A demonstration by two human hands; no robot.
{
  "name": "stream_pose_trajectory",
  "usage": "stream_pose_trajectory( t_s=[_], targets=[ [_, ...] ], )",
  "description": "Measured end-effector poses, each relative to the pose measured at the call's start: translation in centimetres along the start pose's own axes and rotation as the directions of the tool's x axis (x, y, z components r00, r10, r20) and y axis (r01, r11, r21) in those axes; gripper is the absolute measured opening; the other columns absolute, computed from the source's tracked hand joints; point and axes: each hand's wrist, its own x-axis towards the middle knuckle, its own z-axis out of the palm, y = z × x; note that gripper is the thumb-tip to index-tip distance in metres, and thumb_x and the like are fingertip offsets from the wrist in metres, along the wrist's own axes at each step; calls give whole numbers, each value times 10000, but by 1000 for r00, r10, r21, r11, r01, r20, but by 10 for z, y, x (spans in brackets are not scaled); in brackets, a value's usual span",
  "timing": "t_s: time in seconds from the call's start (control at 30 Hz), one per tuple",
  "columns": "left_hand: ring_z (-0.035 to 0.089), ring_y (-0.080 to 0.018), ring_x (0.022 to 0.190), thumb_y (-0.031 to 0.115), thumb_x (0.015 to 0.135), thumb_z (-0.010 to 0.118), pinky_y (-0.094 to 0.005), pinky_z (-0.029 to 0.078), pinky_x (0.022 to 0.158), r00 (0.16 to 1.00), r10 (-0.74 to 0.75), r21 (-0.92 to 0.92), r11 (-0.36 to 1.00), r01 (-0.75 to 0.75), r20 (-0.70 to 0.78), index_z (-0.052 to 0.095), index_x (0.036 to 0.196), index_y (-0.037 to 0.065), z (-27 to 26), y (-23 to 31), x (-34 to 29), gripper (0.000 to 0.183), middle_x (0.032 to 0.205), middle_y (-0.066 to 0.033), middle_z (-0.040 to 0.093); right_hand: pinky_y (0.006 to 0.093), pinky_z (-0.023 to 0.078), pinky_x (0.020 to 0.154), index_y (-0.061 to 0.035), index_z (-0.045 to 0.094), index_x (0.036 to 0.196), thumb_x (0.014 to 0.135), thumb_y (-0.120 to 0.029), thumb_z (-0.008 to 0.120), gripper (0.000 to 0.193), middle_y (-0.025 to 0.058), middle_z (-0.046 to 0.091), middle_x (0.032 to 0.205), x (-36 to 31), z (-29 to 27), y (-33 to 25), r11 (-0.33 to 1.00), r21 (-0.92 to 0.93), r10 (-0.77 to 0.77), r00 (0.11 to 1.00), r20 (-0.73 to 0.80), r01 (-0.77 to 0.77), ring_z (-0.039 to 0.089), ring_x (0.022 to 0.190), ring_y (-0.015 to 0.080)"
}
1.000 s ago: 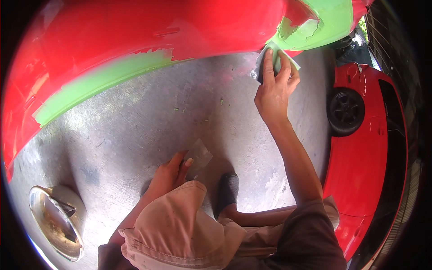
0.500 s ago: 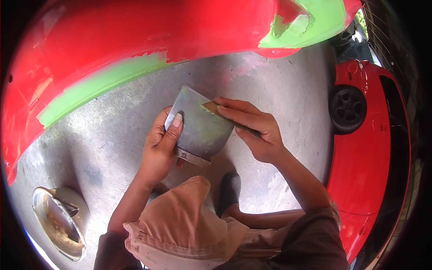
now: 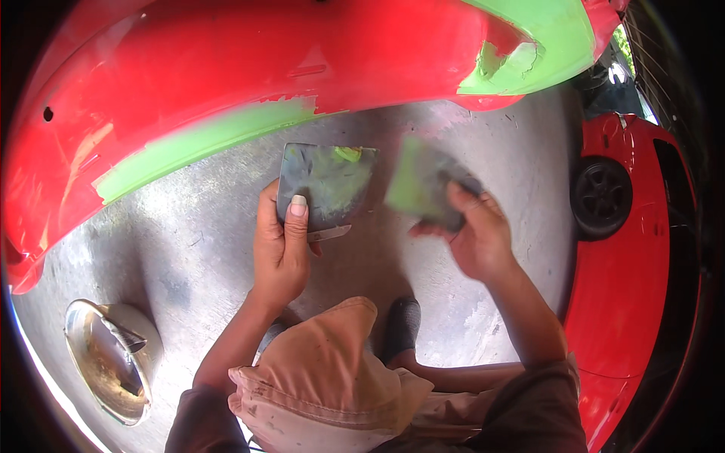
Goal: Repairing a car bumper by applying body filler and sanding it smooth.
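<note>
My left hand [image 3: 283,253] holds a flat grey putty plate [image 3: 321,181], its thumb on the top face and its fingers underneath. Green smears cover the plate, and a small dab of bright green putty [image 3: 348,154] sits by its far edge. To the right, apart from the plate, my right hand [image 3: 481,234] grips a dark putty spreader [image 3: 445,189]. The spreader's face is coated with green and blurred by motion. Beyond both hands stretches a red car body panel [image 3: 226,68] with a long patch of green filler [image 3: 211,143] along its near edge.
A second, chipped green patch [image 3: 551,45] covers the panel's far right end. At right stands a red car [image 3: 619,302] with a black wheel [image 3: 601,196]. An old bucket [image 3: 153,336] rests on the concrete floor [image 3: 204,249] at lower left.
The spreader has come off the plate and swung to the right, its green-coated face now showing. The plate has turned and lies flatter to view, with a putty dab near its far edge.
</note>
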Motion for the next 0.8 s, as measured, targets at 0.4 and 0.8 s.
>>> stream_pose_trajectory(
  t_s=[0.4, 0.8],
  targets=[
    [737, -311, 785, 242, 1114, 539, -413, 584, 711, 992, 74, 464, 878, -115, 104, 487, 1427, 50, 13, -13, -10, 371, 1011, -181, 714, 644, 596, 918, -27, 528, 1427, 1044, -42, 513, 384, 184, 655, 1341, -15, 35, 36, 959, 237, 146, 987, 69, -159, 668, 1201, 389],
    [716, -488, 876, 275, 1117, 494, -551, 556, 749, 964, -214, 599, 797, 77, 160, 513, 1401, 71, -1, -22, -16, 350, 931, -258, 734, 525, 533, 992, -97, 571, 1485, 925, 63, 494, 587, 123, 655, 1277, 14, 9, 3, 832, -413, -416, 909, -25, 369, 630, 1144, 293]
  ],
)
